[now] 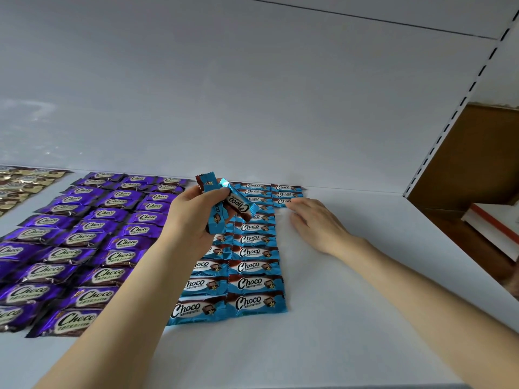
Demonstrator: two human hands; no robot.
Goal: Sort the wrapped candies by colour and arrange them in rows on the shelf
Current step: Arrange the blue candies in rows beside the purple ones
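Note:
Blue Choco candies (257,284) lie in rows on the white shelf (351,318), with a short third row (285,194) at the back. My left hand (193,217) grips a bunch of blue candies (224,204) above those rows. My right hand (314,223) lies flat on the shelf, its fingertips touching the nearest candy of the short row. Purple candies (92,248) fill several rows to the left. Gold candies (19,186) sit at the far left.
The shelf's white back panel (252,94) rises behind the candies. A slotted upright (455,113) bounds the shelf on the right, with cardboard boxes (483,164) beyond it. Bare shelf surface lies right of the blue rows and along the front edge.

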